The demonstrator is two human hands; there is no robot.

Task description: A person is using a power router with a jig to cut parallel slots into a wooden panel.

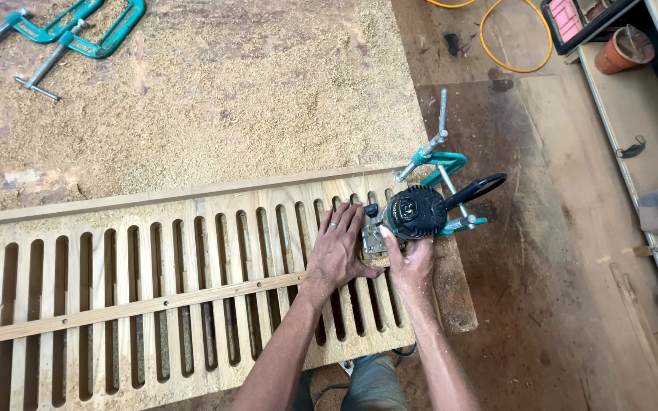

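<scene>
A long wooden panel [154, 304] with several parallel routed slots lies on a sawdust-covered workbench [230, 99]. A thin wooden strip [116, 308] runs lengthwise across the panel. My left hand [338, 247] rests flat on the slats, fingers spread, a ring on one finger, touching the metal base of a small teal and black router [414, 211]. My right hand [411, 262] grips that router's base from below. The router stands at the panel's right end.
A teal clamp [439, 156] holds the panel's right end to the bench. Two more teal clamps [70, 30] lie at the bench's far left. A yellow cable [512, 46] loops on the floor. A shelf edge with a clay pot [624, 49] runs along the right.
</scene>
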